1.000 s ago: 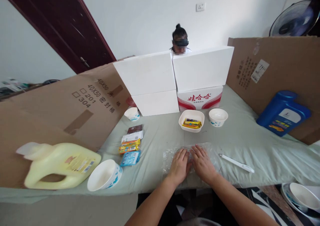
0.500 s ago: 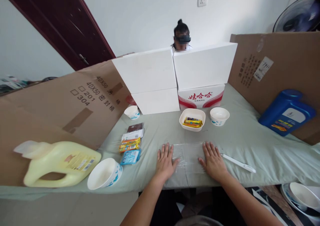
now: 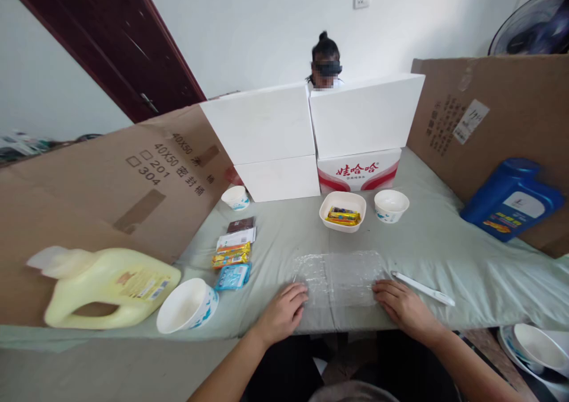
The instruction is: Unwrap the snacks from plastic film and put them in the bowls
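Observation:
A clear, wrinkled plastic bag or sheet (image 3: 340, 280) lies flat on the green tablecloth in front of me. At its left edge is my left hand (image 3: 282, 314), fingers bent and drawn together, their tips on the plastic. My right hand (image 3: 406, 308) mirrors it at the right edge, fingers curled with the tips on the plastic. The thumbs' grip is partly hidden. Just beyond my right hand lies a white, slim utility knife or pen-like tool (image 3: 424, 288). Left of the plastic is a blue packet (image 3: 232, 276), below yellow-orange snack packets (image 3: 231, 255).
A square bowl (image 3: 342, 226) holding yellow packets, round paper bowls (image 3: 391, 206) and white boxes (image 3: 271, 126) stand farther back. At left are a yellow jug (image 3: 133, 283) and another paper bowl (image 3: 189, 307); at right, a blue bottle (image 3: 511, 200). Cardboard flanks both sides. A person sits behind the boxes.
Both hands have moved back toward me and outward from lying flat with fingers spread, to curled fingers at the plastic's side edges. More of the plastic shows.

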`<state>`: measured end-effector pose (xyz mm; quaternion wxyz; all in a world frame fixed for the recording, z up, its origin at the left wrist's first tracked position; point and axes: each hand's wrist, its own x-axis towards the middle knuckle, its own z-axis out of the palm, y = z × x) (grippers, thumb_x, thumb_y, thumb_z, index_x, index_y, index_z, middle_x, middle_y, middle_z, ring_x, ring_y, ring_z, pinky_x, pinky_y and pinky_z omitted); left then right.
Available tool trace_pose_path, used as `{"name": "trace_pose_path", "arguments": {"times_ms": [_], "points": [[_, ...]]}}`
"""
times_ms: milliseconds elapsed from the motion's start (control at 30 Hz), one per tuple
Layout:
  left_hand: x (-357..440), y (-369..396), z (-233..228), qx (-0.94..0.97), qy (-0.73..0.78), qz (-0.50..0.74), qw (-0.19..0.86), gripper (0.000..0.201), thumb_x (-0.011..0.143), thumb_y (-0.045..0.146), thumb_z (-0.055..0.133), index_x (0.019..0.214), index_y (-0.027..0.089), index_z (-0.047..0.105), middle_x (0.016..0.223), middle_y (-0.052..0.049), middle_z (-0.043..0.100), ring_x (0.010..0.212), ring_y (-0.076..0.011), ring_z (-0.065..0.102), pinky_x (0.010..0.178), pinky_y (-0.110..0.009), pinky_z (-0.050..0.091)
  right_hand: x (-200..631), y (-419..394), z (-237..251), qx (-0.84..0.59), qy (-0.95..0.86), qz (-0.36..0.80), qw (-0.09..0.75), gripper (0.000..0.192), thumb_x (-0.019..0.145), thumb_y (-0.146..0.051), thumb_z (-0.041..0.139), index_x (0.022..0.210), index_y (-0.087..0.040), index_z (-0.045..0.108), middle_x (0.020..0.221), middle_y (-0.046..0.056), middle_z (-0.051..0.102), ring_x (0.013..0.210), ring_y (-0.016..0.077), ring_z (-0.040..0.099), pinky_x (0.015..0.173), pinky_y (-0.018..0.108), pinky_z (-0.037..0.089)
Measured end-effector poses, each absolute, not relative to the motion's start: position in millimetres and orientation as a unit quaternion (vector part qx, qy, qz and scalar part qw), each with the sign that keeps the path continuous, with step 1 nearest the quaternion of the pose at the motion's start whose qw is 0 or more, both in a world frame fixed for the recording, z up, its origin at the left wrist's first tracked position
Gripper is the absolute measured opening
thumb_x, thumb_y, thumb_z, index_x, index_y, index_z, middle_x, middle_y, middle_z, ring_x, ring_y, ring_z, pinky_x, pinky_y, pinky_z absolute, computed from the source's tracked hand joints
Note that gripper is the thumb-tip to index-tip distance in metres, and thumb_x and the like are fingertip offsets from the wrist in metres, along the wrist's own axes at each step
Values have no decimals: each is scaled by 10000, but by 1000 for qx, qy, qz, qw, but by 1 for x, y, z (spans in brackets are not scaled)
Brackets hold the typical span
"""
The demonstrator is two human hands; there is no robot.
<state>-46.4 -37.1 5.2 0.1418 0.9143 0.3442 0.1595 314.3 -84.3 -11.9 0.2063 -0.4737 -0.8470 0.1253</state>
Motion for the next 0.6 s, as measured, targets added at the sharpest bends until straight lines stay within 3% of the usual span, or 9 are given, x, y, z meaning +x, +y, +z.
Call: {"name": "trace_pose_path", "arguments": {"times_ms": [167, 333, 433, 533, 600], "points": [[-49, -29, 3, 894, 368, 207, 147, 218, 834, 77, 428, 892, 202, 597, 1020, -63, 642, 1060, -204, 569, 940, -385, 479, 315, -76, 0, -496, -819, 170, 235, 215, 920, -227, 411, 992, -208, 612, 1024, 84, 669, 960, 204, 611, 875, 379, 482], [-48, -16, 3, 837, 460, 231, 187, 173, 918, 221, 386, 930, 198, 557, 885, -46, 648, 842, -178, 616, 777, -319, 496, 318, -69, 10, -490, -808, 235, 226, 273, 788, -267, 592, 1052, -199, 602, 1071, 95, 645, 998, 240, 582, 889, 387, 457], [-44, -2, 0, 811, 501, 228, 197, 201, 939, 268, 361, 936, 197, 549, 810, -24, 648, 767, -166, 623, 728, -286, 481, 316, -59, 7, -512, -785, 252, 240, 155, 830, -222, 483, 918, -207, 610, 962, 68, 669, 915, 208, 606, 832, 348, 464], [-35, 11, -3, 790, 560, 191, 162, 189, 937, 241, 379, 986, 194, 555, 784, -10, 660, 743, -159, 634, 708, -263, 465, 310, -42, 2, -593, -724, 265, 232, 221, 907, -301, 382, 892, -211, 584, 771, 21, 665, 714, 173, 615, 674, 292, 467], [-27, 19, -4, 775, 598, 164, 121, 182, 930, 205, 404, 1013, 190, 565, 844, -23, 680, 791, -161, 645, 733, -259, 456, 305, -30, 0, -653, -693, 237, 193, 266, 937, -328, 344, 895, -213, 580, 734, 4, 668, 681, 161, 621, 644, 267, 452]]}}
